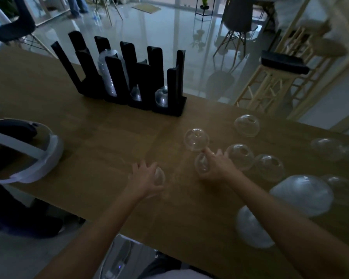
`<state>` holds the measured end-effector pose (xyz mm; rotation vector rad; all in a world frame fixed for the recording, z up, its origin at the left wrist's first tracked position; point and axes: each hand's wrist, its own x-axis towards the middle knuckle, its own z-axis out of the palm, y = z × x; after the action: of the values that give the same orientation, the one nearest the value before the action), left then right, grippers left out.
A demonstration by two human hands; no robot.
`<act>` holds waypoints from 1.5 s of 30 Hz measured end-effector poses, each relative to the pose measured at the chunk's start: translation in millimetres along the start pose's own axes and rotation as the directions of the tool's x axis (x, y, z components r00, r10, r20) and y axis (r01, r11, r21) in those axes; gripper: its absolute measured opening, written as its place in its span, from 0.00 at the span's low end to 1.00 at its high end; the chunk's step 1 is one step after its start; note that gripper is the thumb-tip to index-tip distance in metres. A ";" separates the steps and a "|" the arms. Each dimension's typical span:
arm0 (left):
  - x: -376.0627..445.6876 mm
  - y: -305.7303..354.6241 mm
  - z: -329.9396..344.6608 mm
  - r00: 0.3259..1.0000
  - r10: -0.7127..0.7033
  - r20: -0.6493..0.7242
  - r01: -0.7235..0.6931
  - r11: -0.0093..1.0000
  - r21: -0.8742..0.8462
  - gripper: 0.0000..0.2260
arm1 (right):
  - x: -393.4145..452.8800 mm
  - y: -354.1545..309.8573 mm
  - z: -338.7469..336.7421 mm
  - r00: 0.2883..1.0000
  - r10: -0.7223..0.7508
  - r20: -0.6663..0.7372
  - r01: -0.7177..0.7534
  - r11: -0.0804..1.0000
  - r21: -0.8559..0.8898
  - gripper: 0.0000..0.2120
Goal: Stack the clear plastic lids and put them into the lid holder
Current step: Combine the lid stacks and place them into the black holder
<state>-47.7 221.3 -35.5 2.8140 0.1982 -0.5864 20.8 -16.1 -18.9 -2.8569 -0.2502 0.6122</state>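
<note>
Gripping a clear lid (pixel 201 162) tipped on its side, the right hand (pixel 217 168) curls round it with the forefinger stretched toward another lid (pixel 196 139) that sits dome up, hole on top. The left hand (pixel 144 179) cups a third lid (pixel 159 176), fingers spread over its dome.

More domes lie loose toward the table's right edge, all dome up: one far (pixel 246 125), two just right of the right hand (pixel 240 156), (pixel 269 167). Two cloudy stacks (pixel 301 195), (pixel 250 228) lie near the right forearm.

The black holder (pixel 127 77) stands at the table's (pixel 89 133) far edge, slots upright. One slot holds a tall stack (pixel 107 73); two to its right hold a few lids each (pixel 136 93), (pixel 161 96).

Bare wood lies between hands and holder.
</note>
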 end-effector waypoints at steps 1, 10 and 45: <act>-0.2 -0.5 2.2 1.000 0.008 0.015 -0.008 1.000 -0.004 0.39 | -0.5 0.5 0.2 1.000 0.002 0.012 -0.002 1.000 0.012 0.38; 8.6 1.5 -3.9 0.996 0.087 -0.004 -0.087 0.996 -0.016 0.37 | -0.3 0.9 2.9 0.999 -0.043 0.007 0.043 0.998 0.054 0.34; 156.2 161.8 -58.9 0.893 0.450 0.002 -0.450 0.893 0.015 0.37 | 8.5 99.1 -49.7 0.988 0.080 -0.133 -0.064 0.991 0.119 0.40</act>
<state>146.2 95.3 -11.0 2.7318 -0.4525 -0.4725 61.4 -118.2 -1.3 -2.7915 -0.0866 0.4249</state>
